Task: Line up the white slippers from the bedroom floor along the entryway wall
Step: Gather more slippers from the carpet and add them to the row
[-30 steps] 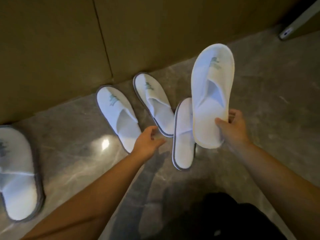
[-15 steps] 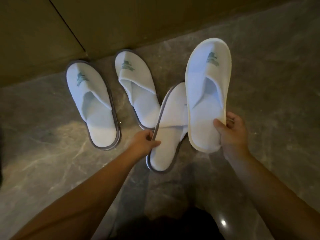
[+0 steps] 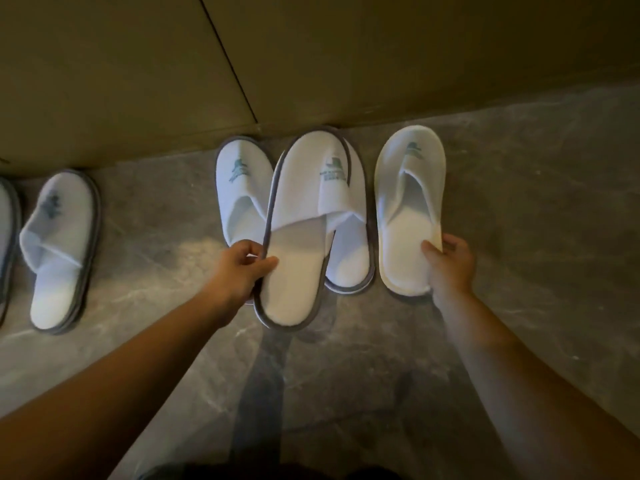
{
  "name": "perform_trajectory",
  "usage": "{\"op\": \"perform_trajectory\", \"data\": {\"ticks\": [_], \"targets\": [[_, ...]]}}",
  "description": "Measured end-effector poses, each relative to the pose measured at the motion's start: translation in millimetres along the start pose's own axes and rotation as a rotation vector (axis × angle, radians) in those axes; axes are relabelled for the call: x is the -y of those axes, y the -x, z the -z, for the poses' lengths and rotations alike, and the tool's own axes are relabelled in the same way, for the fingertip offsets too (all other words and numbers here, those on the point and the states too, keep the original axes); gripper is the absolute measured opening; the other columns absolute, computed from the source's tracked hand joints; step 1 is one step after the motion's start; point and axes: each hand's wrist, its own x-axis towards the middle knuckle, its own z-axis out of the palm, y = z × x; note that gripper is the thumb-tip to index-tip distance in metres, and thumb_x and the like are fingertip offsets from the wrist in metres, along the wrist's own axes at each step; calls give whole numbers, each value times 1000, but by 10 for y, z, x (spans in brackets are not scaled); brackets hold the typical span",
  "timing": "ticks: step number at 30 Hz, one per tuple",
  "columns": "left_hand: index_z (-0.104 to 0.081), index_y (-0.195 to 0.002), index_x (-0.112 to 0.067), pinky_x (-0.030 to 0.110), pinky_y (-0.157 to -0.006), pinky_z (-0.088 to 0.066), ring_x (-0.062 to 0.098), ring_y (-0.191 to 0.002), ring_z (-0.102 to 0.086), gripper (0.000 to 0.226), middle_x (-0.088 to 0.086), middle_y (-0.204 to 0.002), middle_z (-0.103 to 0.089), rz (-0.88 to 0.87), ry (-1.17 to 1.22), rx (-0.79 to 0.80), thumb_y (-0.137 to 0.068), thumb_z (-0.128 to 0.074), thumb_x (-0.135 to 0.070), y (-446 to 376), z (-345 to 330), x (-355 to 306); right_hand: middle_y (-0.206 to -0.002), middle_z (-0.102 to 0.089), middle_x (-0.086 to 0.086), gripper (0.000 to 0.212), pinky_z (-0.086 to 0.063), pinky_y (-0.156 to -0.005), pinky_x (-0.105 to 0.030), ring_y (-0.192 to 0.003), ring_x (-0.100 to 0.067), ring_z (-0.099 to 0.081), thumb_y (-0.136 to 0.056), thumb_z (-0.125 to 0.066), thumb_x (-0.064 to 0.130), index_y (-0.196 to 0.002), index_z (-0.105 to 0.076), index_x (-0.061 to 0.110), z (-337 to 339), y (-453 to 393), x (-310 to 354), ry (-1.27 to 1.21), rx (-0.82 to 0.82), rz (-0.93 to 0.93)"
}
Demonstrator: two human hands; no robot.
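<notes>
I see the L hand (image 3: pixel 239 271) w/ thumb and fingers clamped on the edge of a grey-trimmed slipper (image 3: pixel 298 244), held tilted over two more slippers on the floor (image 3: pixel 519 237): one (image 3: pixel 242 188) to its left, one (image 3: pixel 349 251) partly under it, toes to the wall (image 3: pixel 311 57). My R hand (image 3: pixel 450 265) pinches the heel side of a plain white slipper (image 3: pixel 410 209), fingers clamped on it, toe near the wall; can't tell if it's touching the floor. Further left another slipper (image 3: pixel 59 251) lies by the wall, w/ a sliver of one more (image 3: pixel 5 244) at the frame edge.
</notes>
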Motion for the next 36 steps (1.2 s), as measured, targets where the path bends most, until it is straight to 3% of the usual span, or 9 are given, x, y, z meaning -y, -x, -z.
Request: {"op": "perform_trajectory", "data": {"ticks": [7, 10, 14, 19, 22, 24, 29, 32, 36], "targets": [[-50, -68, -15, 32, -58, -45, 21, -64, -54, 18, 7, -69, -57, -64, -4, -79, -84, -55, -9, 149, 264, -138, -130, -49, -19, 58, -39, -100, -51, -119, -37, -44, -72, -70, 27, -123, -50, 7, -18, 143, 74, 411, -53, 121], [-49, -67, -17, 33, -59, -43, 20, -63, -51, 20, 7, -67, -54, -63, 18, -76, -84, -54, -7, 248, 455, -86, -132, -44, -19, 55, -35, -103, -52, -122, -36, -38, -75, -69, 26, -124, -48, 11, -113, 484, 219, 423, 51, 218], [-41, -63, -16, 27, -54, -33, 15, -58, -39, 29, 3, -62, -43, -72, 27, -168, -84, -52, 0, 292, 798, 114, -125, -52, -19, 47, -37, -100, -41, -117, -34, -45, -77, -68, 19, -118, -51, 3, -525, 952, 361, 372, 245, 392], [-37, -65, -16, 30, -60, -35, 16, -64, -40, 28, 4, -66, -42, -23, 90, -290, -87, -46, -2, 123, 1244, 537, -123, -53, -19, 51, -38, -98, -40, -117, -32, -47, -76, -70, 21, -119, -50, 3, -1087, 1389, 287, 432, 403, 380], [-39, -68, -17, 39, -70, -40, 23, -75, -46, 24, 6, -71, -47, 51, 131, -326, -89, -46, -9, -108, 1470, 774, -127, -53, -15, 58, -40, -95, -38, -118, -30, -47, -75, -70, 28, -124, -48, 8, -1247, 1506, 204, 562, 437, 425], [-38, -66, -19, 35, -64, -40, 23, -75, -45, 25, 4, -69, -46, 55, 137, -353, -89, -46, -11, -261, 1555, 851, -127, -52, -16, 61, -40, -94, -37, -118, -30, -47, -74, -70, 31, -126, -46, 7, -1322, 1476, 211, 619, 405, 435], [-44, -72, -15, 34, -61, -44, 24, -76, -50, 17, 3, -69, -47, 73, 172, -249, -87, -51, -16, -573, 1690, 955, -129, -50, -17, 70, -36, -91, -31, -119, -32, -46, -71, -73, 29, -128, -42, 6, -1622, 1518, 96, 738, 326, 402], [-51, -105, -5, 27, -51, -52, 22, -76, -59, 25, 8, -86, -58, 75, 119, -87, -86, -55, -21, -558, 1770, 1018, -132, -48, -18, 79, -38, -97, -38, -122, -34, -44, -68, -76, 29, -132, -36, 7, -1794, 1634, -76, 793, 317, 310], [-46, -122, -4, 41, -92, -48, 30, -109, -52, 57, 19, -121, -52, -34, -232, -105, -74, -69, -26, -551, 1918, 1140, -133, -40, -20, 94, -36, -98, -47, -122, -38, -37, -65, -77, 36, -139, -23, 14, -1982, 1761, -216, 936, 220, 248]]}}
